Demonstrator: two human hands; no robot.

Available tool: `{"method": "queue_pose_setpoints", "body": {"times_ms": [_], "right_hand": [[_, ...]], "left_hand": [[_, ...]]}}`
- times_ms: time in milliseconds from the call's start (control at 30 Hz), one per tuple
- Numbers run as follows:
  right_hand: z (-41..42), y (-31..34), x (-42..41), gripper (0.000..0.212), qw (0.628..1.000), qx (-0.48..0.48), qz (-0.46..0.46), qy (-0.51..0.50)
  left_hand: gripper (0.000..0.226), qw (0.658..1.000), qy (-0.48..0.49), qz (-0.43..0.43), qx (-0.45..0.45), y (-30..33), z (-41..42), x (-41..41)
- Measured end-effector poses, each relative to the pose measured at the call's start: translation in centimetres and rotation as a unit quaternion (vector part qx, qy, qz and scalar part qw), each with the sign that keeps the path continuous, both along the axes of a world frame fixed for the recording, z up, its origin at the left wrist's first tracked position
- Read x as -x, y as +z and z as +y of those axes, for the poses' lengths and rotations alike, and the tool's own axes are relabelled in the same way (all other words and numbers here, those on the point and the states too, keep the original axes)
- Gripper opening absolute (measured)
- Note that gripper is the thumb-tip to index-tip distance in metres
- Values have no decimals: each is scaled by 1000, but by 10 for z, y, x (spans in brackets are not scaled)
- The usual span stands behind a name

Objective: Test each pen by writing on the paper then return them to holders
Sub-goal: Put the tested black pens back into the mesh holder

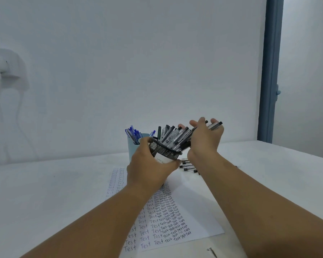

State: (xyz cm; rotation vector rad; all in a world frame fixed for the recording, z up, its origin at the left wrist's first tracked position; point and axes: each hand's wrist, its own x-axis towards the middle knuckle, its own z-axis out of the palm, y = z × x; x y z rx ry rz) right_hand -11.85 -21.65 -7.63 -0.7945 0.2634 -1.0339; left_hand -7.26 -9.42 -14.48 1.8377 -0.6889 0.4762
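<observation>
Over the paper [185,216] on the table [268,174], the tilted mesh holder [163,150] is gripped by the left hand [147,168]. It is judged light and rigid, best taken by its wall. Its black pens [175,135], probably slippery, are gathered in the right hand [205,140].

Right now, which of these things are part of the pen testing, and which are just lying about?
Job:
black mesh holder, tilted, held by left hand
black pens, right hand on them
blue holder
paper
loose pens

Lying about:
wall device
small object
</observation>
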Motion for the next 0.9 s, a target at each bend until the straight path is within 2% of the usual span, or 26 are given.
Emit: {"method": "queue_pose_setpoints", "body": {"times_ms": [67, 133, 200, 267, 333, 433, 533, 633, 800, 900], "right_hand": [[1, 0, 1, 22, 999, 29, -11, 13], [4, 0, 5, 47, 997, 63, -18, 39], [9, -2, 7, 68, 992, 116, 8, 49], [14, -12, 4, 78, 979, 191, 50, 45], [15, -17, -1, 72, 976, 210, 61, 22], [11, -14, -4, 57, 980, 188, 48, -32], [4, -11, -2, 53, 986, 166, 27, -21], [6, -11, 2, 31, 983, 179, 38, -13], [21, -16, 3, 44, 980, 175, 96, 23], [23, -12, 8, 58, 978, 187, 83, 43]], "left_hand": [[81, 1000, -2, 3, -1, 0, 0, 0], [81, 1000, -1, 9, 6, 0, 0, 0], [81, 1000, 2, 11, 11, 0, 2, 0], [80, 1000, 1, 4, 6, 0, 3, -1], [80, 1000, -5, -6, 0, 0, 4, 0], [81, 1000, -11, -10, -3, 0, 2, 2], [81, 1000, -14, -5, -4, 0, 0, 3], [81, 1000, -10, -2, 0, -1, 1, 1], [83, 1000, -10, -5, -2, -1, 2, -1], [80, 1000, -7, -1, -3, -1, 3, -1]]}}
